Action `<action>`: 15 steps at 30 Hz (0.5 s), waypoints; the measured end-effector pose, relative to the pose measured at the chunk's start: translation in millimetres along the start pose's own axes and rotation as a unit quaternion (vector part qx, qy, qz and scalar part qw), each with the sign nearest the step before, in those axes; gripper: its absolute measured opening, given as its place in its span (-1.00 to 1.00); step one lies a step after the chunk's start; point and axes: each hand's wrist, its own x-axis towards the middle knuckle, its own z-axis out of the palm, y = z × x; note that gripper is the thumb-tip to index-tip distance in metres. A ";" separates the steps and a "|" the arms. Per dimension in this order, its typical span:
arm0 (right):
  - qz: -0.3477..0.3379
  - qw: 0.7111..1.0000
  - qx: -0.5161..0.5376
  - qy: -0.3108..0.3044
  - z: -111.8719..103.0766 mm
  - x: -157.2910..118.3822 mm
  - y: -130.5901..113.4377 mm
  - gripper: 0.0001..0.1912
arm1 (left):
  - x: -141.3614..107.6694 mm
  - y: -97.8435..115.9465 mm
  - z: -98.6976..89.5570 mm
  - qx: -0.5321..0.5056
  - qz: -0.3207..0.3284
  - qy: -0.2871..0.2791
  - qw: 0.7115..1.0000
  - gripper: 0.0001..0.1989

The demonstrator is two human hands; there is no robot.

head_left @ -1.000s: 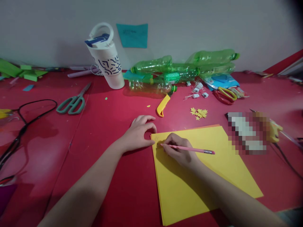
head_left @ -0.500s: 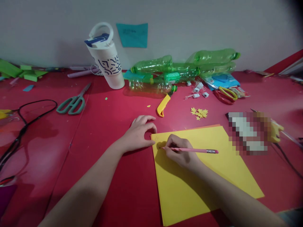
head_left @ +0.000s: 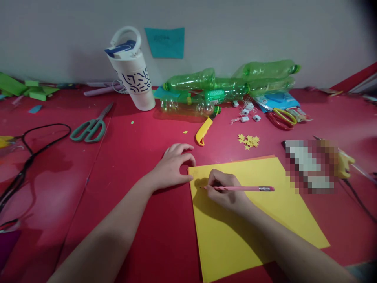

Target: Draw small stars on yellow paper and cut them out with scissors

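A pink pencil (head_left: 244,188) with an eraser end lies in the grip of my right hand (head_left: 225,188). Its tip points left, close to the upper left part of a yellow sheet of paper (head_left: 235,243). Faint pencil marks show near that corner. Under the yellow sheet an orange edge peeks out at the top. My left hand (head_left: 173,167) rests with fingers spread on the red table (head_left: 159,236), its thumb at the sheet's left edge. Small yellow paper stars (head_left: 249,141) lie in a pile beyond the sheet.
A yellow box cutter (head_left: 203,132) lies ahead, before several green plastic bottles (head_left: 188,108). A white tumbler (head_left: 132,78) stands back left, near green-handled scissors (head_left: 93,126). Red-and-yellow-handled scissors (head_left: 282,118) lie back right. A yellow glue gun (head_left: 346,163) and a blurred-out object are at right.
My right hand and the pencil have shifted slightly to the right over the yellow sheet. My left hand stays in place.
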 end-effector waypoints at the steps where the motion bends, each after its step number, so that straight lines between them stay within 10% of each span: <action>1: -0.001 1.000 0.001 -0.002 0.1 -0.2 0.4 -0.87 | 0.1 -0.1 0.0 0.000 -0.001 0.000 1.000 -0.82; 15: -0.013 1.000 -0.007 0.014 4.4 1.3 -1.2 -0.88 | 0.4 0.7 -0.2 0.004 -0.001 0.000 1.000 -0.83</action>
